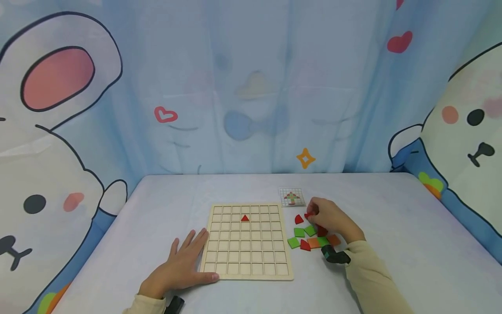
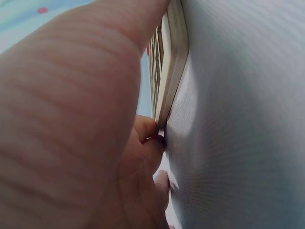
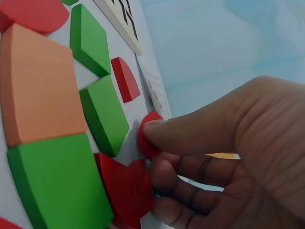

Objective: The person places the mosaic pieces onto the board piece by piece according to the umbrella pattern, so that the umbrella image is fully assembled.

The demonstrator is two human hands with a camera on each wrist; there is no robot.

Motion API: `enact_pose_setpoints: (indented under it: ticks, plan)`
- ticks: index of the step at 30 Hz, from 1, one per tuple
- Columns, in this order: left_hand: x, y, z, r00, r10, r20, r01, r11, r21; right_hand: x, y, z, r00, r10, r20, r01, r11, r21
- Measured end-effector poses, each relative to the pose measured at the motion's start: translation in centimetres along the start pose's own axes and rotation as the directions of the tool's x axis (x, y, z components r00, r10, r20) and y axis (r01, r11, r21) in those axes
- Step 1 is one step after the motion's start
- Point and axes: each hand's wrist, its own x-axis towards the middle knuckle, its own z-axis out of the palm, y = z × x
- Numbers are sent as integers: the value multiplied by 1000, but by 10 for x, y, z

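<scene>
A pale wooden grid board [image 1: 256, 277] lies flat on the table. One red triangle [image 1: 245, 218] sits in a cell of its upper part. My left hand [image 1: 176, 267] rests at the board's lower left, fingers spread along the left side and thumb at the bottom edge; in the left wrist view the board's edge [image 2: 175, 62] runs beside that hand. To the right of the board, my right hand [image 1: 331, 216] pinches a small red piece [image 3: 145, 140] between thumb and fingers, low over the loose pieces. Its outline is partly covered by the thumb.
Loose green squares [image 1: 299, 232], orange pieces [image 1: 313, 243] and red curved-edged pieces [image 1: 299, 219] lie right of the board, some touching. A small gridded picture card [image 1: 292, 197] with a coloured pattern lies behind them. A patterned curtain [image 1: 251, 87] hangs behind the table.
</scene>
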Motion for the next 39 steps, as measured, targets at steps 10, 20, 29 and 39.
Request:
enact_pose_setpoints:
  ticks: [10, 20, 29, 39]
  plan:
    - [-1, 0, 1, 1000, -3, 1, 3, 1000, -9, 3, -2, 0, 992, -88, -87, 98, 988, 122]
    - [0, -2, 2, 1000, -3, 0, 3, 1000, -3, 6, -21, 5, 993, -60, -98, 91, 933, 348]
    - [1, -2, 1, 1000, -14, -2, 14, 1000, 5, 11, -41, 15, 989, -143, -41, 144, 850, 506]
    - [3, -4, 3, 1000, -21, 3, 21, 1000, 16, 26, -79, 42, 972, -227, -54, 225, 854, 470]
